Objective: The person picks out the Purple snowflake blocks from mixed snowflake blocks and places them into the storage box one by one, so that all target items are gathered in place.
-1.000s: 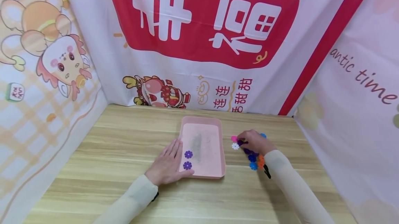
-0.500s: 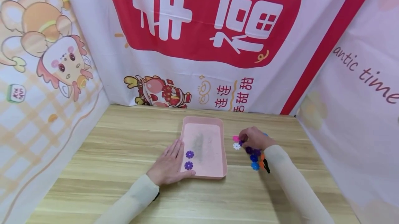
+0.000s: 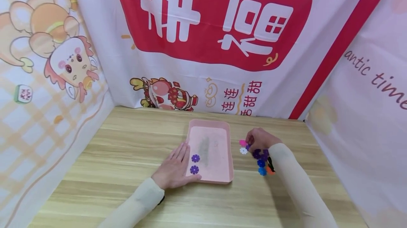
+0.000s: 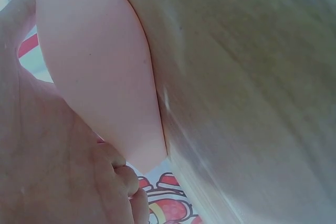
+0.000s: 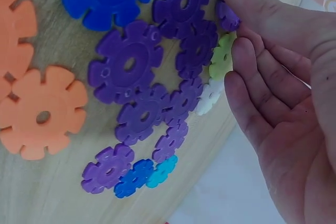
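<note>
My left hand (image 3: 173,171) lies against the left side of the pink tray (image 3: 219,154), fingers extended and thumb over the near rim. In the left wrist view the palm faces the tray's outer wall (image 4: 100,61). Inside the tray, two purple notched snowflake discs, one (image 3: 195,158) behind the other (image 3: 194,169), lie near its left wall. To the right of the tray, my right hand (image 3: 262,139) pinches a purple snowflake disc (image 5: 227,14) between thumb and a finger mostly hidden behind it. White (image 3: 243,150) and pink (image 3: 242,143) discs lie beside the fingertips.
Several loose discs lie under and near the right wrist, among them purple (image 5: 126,61), blue (image 3: 261,163), light blue (image 3: 262,171), orange (image 5: 44,113) and lime green (image 5: 222,56) ones. Printed cloth (image 3: 203,62) hangs behind the wooden table (image 3: 143,129) and on both sides.
My right hand has shifted slightly over the discs, and its sleeve covers more of the orange ones. The left hand stays at the tray. The whole head view has drifted a little.
</note>
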`<state>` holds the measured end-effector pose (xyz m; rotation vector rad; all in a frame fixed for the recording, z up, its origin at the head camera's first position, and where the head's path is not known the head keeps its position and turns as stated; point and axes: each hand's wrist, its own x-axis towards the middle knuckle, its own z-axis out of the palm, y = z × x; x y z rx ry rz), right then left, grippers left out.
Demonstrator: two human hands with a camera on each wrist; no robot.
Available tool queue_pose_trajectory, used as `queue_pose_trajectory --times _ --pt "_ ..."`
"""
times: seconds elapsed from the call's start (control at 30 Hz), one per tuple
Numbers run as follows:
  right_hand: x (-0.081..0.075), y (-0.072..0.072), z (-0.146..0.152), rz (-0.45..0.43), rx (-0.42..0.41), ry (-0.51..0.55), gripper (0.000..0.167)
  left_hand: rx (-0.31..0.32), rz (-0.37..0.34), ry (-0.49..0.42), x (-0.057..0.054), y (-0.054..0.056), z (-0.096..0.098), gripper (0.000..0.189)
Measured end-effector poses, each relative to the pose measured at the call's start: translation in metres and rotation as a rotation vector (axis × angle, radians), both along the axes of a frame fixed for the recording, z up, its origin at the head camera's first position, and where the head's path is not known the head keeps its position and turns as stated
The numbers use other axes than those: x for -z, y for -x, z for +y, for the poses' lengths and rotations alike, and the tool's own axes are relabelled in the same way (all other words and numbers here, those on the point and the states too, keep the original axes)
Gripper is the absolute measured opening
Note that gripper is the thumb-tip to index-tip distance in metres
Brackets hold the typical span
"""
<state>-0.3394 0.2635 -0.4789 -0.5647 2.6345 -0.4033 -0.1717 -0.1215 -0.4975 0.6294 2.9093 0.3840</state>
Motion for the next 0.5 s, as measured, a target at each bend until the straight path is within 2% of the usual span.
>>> queue_pose_trajectory --times 0.1,0.3,0.5 --pt "0.0 0.0 0.001 -0.005 0.01 -0.006 0.023 0.0 0.004 -0.002 -0.001 0.0 0.001 0.116" --pt "-0.002 -0.002 0.001 0.026 -0.025 -0.015 0.017 0.004 0.02 0.006 0.0 0.0 0.001 0.117" --pt "-0.015 -0.005 0.006 0.048 -0.09 0.017 0.008 -0.002 0.009 0.001 0.0 0.0 0.001 0.117"
